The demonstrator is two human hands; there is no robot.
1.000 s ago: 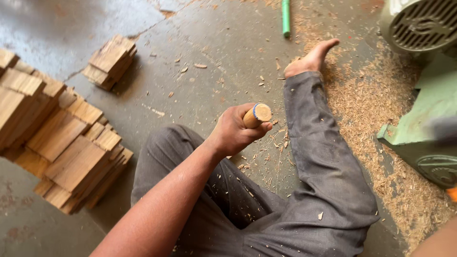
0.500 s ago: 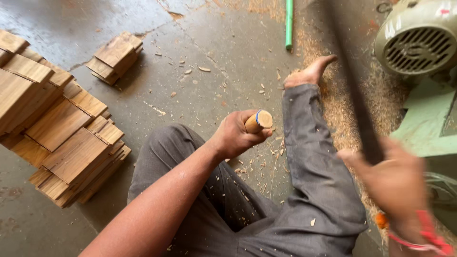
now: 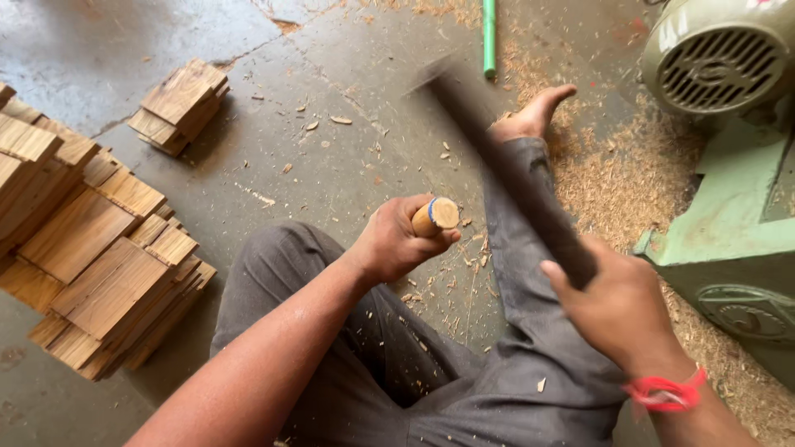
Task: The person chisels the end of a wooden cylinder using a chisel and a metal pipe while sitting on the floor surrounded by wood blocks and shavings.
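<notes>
Gripping an upright wooden dowel (image 3: 436, 217) above the lap, left hand (image 3: 396, 242) fully closed; right hand (image 3: 617, 308) clenched round a dark, motion-blurred handle (image 3: 505, 165) angled over the dowel. Open concrete floor (image 3: 331, 174) ahead; stacked wooden blocks (image 3: 91, 248) left, green machine (image 3: 729, 207) right

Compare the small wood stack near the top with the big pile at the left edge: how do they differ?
The small stack holds a few short pieces in one tidy bundle; the big pile holds many more, in several overlapping layers. The small stack lies alone on the bare floor; the big pile runs out of view at the left. The big pile lies nearer the left hand. Both are flat, cut, brown wood pieces.
</notes>
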